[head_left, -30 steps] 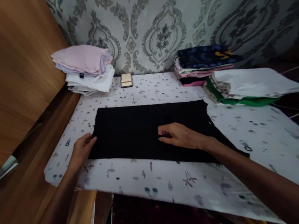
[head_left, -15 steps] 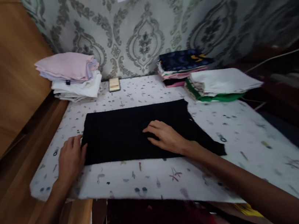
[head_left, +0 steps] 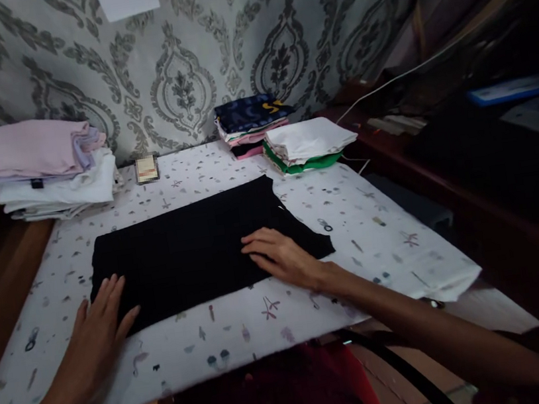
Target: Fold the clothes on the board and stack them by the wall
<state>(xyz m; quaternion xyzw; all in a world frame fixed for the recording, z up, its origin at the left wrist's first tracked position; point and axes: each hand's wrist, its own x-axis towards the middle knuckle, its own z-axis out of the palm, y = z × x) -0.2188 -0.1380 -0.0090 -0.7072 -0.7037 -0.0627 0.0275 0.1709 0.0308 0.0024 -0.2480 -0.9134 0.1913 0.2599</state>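
A black garment (head_left: 180,248), folded into a long flat shape, lies across the table on a white printed cloth (head_left: 180,348). Its right end narrows to a point toward me, and its exact kind cannot be told. My left hand (head_left: 99,326) rests at the garment's left end, fingers spread and fingertips on the fabric. My right hand (head_left: 280,257) lies on the right part of the garment, palm down with fingers stretched out to the left. Neither hand grips anything.
Folded pink and white clothes (head_left: 55,172) are stacked at the back left. Near the wall lies a small card-like item (head_left: 146,169). A dark-topped clothes stack (head_left: 252,114) and a white and green folded pile (head_left: 309,143) sit at the back right. A dark shelf stands beyond.
The view has turned to the right. My left hand has moved from the garment's left edge onto its fabric, fingers now more spread. My right hand has shifted slightly toward the garment's right end.
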